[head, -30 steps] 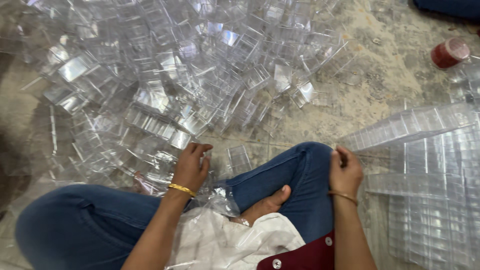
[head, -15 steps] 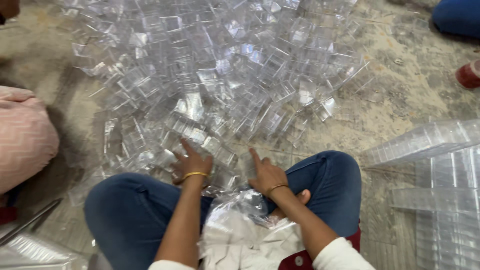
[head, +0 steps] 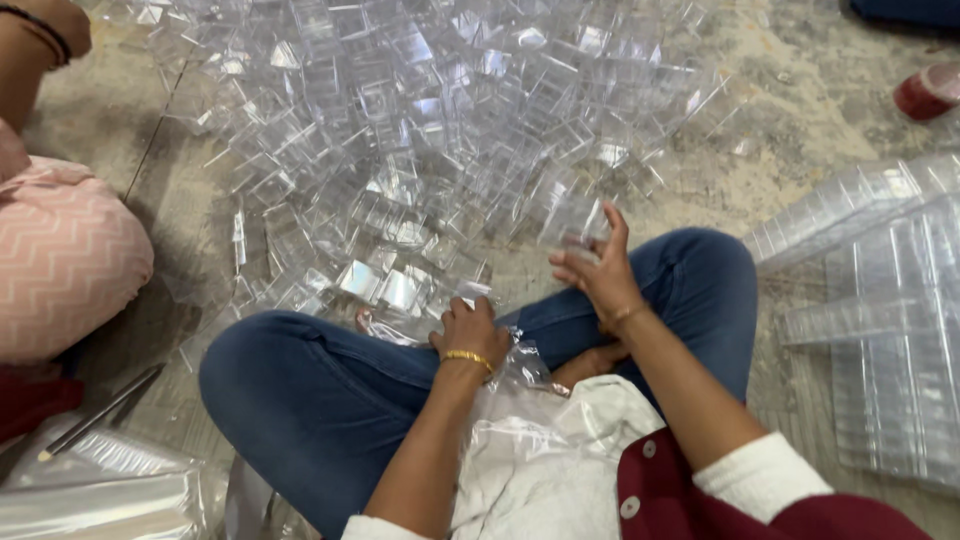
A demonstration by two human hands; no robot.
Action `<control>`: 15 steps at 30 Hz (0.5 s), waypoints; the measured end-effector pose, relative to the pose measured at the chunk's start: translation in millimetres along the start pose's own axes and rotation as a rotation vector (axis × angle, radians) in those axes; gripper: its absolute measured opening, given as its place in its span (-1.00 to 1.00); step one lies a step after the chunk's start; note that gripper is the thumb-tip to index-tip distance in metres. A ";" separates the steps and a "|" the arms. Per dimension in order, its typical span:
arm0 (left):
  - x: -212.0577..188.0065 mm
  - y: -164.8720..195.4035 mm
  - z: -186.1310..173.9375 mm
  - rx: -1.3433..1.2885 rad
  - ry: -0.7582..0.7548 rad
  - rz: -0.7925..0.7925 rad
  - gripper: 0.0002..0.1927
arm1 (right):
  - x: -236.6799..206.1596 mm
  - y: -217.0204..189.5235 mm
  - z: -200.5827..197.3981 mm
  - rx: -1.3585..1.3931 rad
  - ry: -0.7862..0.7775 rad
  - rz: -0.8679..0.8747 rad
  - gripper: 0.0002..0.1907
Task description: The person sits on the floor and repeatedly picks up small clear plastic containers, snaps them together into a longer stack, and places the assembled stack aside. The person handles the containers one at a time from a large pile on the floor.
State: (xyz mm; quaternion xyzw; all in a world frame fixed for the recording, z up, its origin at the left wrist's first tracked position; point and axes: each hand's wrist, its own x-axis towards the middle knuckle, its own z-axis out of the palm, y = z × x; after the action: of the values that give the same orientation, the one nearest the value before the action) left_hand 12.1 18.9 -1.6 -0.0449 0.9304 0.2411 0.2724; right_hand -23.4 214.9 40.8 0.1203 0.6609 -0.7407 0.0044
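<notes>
The right hand (head: 600, 275) is pinching one clear box (head: 572, 228) mid-frame; the left hand (head: 470, 330) is curling on plastic wrap (head: 520, 365). The big loose pile (head: 420, 130) above is awaiting handling; finished stacks (head: 880, 280) are lying right.

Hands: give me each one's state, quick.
Left hand: closed, knuckles up, on a clear plastic box.
Right hand: fingers open, lifting a clear box.
</notes>
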 end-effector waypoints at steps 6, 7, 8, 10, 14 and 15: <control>6.0 22.2 -22.4 0.086 -0.093 -0.029 -0.45 | 22.9 -45.1 29.8 -0.056 -0.018 0.104 0.09; 3.8 34.5 -30.1 0.128 -0.096 -0.021 -0.45 | 26.7 -52.1 32.0 -0.039 -0.044 0.093 0.08; -2.8 48.0 -36.3 0.131 -0.033 0.051 -0.52 | 29.9 -58.2 32.7 -0.012 -0.048 0.053 0.07; -25.9 74.5 -46.1 0.143 0.095 0.209 -0.59 | 33.4 -66.5 29.8 0.047 -0.047 -0.016 0.05; -44.9 113.8 -90.7 0.191 0.112 0.413 -0.65 | 40.8 -87.3 2.7 0.156 -0.097 -0.048 0.06; -41.4 122.0 -102.7 0.199 0.156 0.447 -0.66 | 44.1 -92.3 -4.8 0.144 -0.090 -0.049 0.06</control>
State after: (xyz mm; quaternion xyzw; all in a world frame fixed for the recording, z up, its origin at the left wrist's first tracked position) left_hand -28.8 75.6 147.6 0.1703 0.9546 0.1985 0.1426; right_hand -80.7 238.0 122.5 0.0705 0.6077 -0.7910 0.0072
